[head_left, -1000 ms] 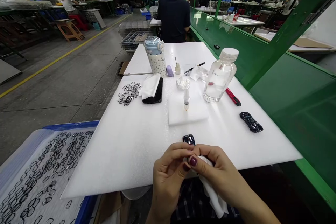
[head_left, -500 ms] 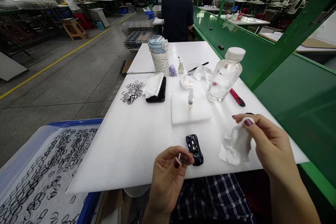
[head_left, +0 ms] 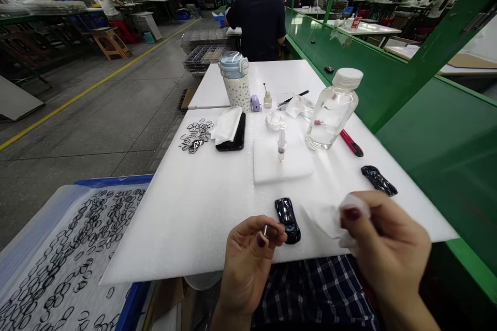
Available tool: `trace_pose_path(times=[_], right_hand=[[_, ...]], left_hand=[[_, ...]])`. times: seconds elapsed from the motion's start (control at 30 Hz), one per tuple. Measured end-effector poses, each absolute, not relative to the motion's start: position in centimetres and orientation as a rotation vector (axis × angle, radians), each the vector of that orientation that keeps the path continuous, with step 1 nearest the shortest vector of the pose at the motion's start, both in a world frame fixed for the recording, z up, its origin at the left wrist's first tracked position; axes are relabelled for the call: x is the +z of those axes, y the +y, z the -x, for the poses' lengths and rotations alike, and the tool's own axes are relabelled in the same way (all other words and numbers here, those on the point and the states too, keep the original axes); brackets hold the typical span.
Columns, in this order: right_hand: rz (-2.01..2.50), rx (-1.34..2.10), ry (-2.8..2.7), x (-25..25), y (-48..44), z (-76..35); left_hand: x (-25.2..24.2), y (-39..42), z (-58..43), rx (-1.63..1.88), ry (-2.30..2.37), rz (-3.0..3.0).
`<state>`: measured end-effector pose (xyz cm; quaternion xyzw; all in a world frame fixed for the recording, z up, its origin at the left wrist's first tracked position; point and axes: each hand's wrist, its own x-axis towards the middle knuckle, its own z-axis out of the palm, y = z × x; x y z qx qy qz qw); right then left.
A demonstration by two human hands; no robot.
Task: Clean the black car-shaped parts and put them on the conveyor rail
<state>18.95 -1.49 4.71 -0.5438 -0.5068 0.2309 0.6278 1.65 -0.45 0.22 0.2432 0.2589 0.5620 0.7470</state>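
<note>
The hands were together a second ago; now they are apart, and over the last half second the right hand [head_left: 388, 243] has come in from a little farther out, its tissue [head_left: 326, 220] trailing toward the left hand [head_left: 246, 264] instead of hanging down. The right hand is blurred, but its thumb and fingers pinch one end of the tissue. The left hand has barely moved and grasps a small, dark, shiny piece [head_left: 269, 231] between thumb and fingers — so the piece is in view, apart from the tissue, with only the left hand bearing it.

A black car [head_left: 288, 220] lies on the bench [head_left: 186, 222] just beyond the left hand's fingertips; whether they touch it I cannot tell. A second car [head_left: 378, 180], mostly covered by the right hand half a second ago, now shows just beyond it.

Ahead of the left hand, past the first car, is a pad [head_left: 267, 170] with a syringe [head_left: 281, 145] on it. Farther ahead, between pad and right side, stand a bottle [head_left: 330, 114] and a knife [head_left: 351, 143]. Forward and left of the left hand lie a phone [head_left: 239, 139] under a napkin [head_left: 225, 126] and some rings [head_left: 190, 134]; a tray [head_left: 116, 181] sits well to its left. In the gap between the hands, the nearer car and the tissue's loose end stand in the way
</note>
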Motion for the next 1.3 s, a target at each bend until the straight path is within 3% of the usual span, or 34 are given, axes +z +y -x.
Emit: trace_pose_path(times=[0.17, 0.6, 1.1, 1.3], right_hand=[[0.975, 0.29, -1.753, 4.5, -1.5, -16.6], [1.116, -0.057, -1.965, 5.6, -1.5, -18.9], [1.245, 0.256, -1.726, 2.9, -2.5, -19.7], [1.375, 0.499, -1.702, 1.7, -2.5, -19.8]], left_hand=[[0.5, -0.5, -2.1, 1.262, 0.594, -0.472], [0.4, -0.6, -2.3, 1.303, 0.629, -0.486], [0.6, -0.6, -1.6, 1.241, 0.671, -0.556], [1.4, -0.8, -0.7, 1.34, 1.187, -1.359]])
